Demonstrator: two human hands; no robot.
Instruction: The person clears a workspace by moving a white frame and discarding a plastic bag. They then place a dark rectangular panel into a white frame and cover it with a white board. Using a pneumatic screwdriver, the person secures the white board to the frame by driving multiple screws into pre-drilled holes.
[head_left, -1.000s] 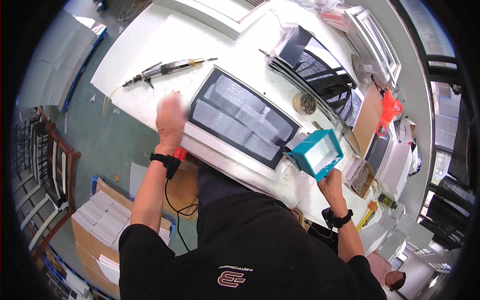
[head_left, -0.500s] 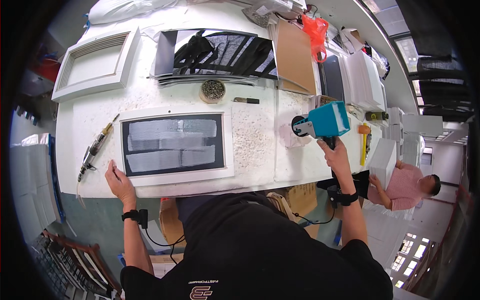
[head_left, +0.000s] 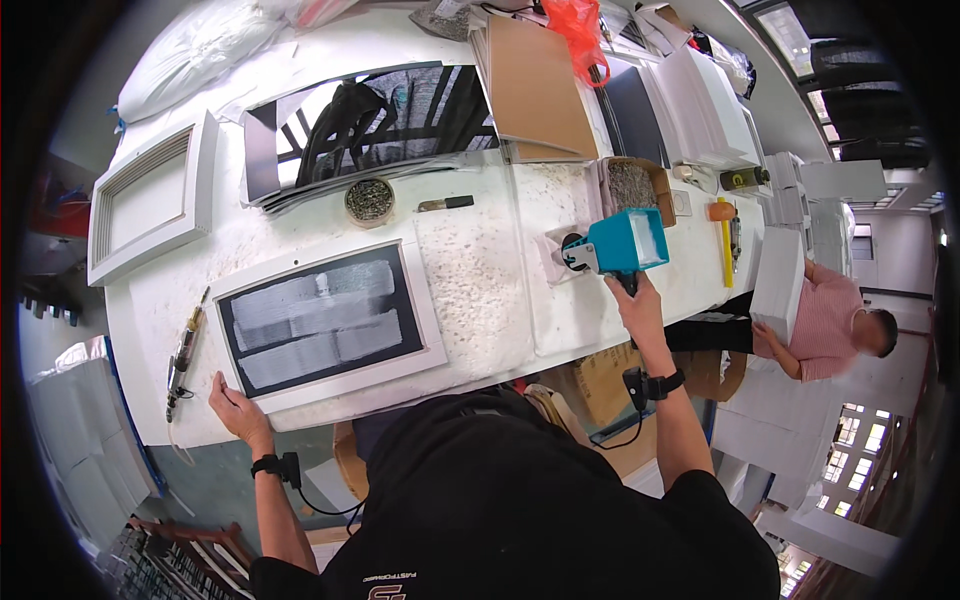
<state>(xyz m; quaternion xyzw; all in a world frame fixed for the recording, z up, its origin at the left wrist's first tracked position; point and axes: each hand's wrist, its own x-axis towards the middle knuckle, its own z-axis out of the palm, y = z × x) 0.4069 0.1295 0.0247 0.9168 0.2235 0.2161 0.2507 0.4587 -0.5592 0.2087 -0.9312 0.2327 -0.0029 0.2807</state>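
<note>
My right hand (head_left: 640, 312) is wrapped round the black handle of a glue roller with a teal hopper (head_left: 626, 242). White liquid shows in the hopper, and its dark roller is over a small whitish pad (head_left: 552, 270) on the table; contact cannot be made out. My left hand (head_left: 238, 410) lies with fingers stretched along the near left corner of a white frame (head_left: 437, 352). Inside the frame is a dark panel (head_left: 408, 340) coated with broad whitish bands. Left of it lies a powered screwdriver (head_left: 185, 345) with a cord.
Behind the frame are a round tub of small metal fasteners (head_left: 370, 200), a dark-handled scraper (head_left: 446, 203) and a mirror-like panel stack (head_left: 400, 125). Another white frame (head_left: 200, 185) lies far left. Rightward are a fastener box (head_left: 665, 190) and an orange-headed mallet (head_left: 722, 240). A co-worker (head_left: 825, 320) carries white panels.
The view has turned and shifted, so the table's things appear further left and tilted. The roller stays in my right hand, slightly nearer me, and the fastener box shows more.
</note>
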